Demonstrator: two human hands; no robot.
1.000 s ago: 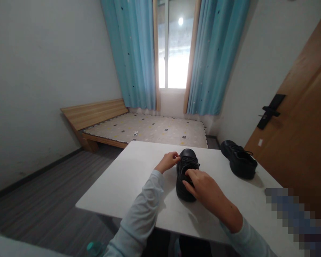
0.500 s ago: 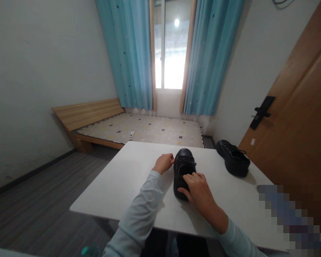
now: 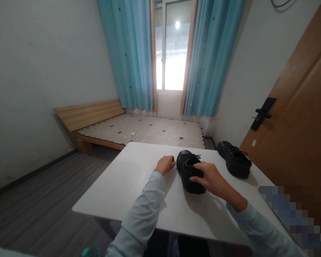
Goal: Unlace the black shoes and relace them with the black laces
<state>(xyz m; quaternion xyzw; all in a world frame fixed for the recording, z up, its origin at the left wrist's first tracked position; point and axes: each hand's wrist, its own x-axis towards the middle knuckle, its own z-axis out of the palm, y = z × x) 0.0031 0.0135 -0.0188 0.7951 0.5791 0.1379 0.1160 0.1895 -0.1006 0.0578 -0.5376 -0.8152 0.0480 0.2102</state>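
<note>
A black lace-up shoe point(image 3: 188, 175) is at the middle of the white table point(image 3: 117, 185), toe pointing away from me and slightly left. My right hand point(image 3: 210, 177) grips it at the heel, thumb on the outside and fingers at the collar opening. The heel seems tilted up a little, with a shadow beneath. Just left of the toe, my left hand point(image 3: 165, 165) rests low over the table with its fingers curled in. Nothing shows in that hand, and a narrow gap separates it from the shoe.
A second black shoe point(image 3: 234, 160) stands at the table's far right edge. Behind the table is a bed point(image 3: 149, 128) with a small white remote point(image 3: 132, 135) on it. A wooden door point(image 3: 291, 125) is on the right. A blurred-out patch point(image 3: 289, 214) covers the table's right side.
My right hand has swung the shoe's heel to the right and seems to have raised it. The left hand has hardly moved and is now slightly apart from the shoe.
</note>
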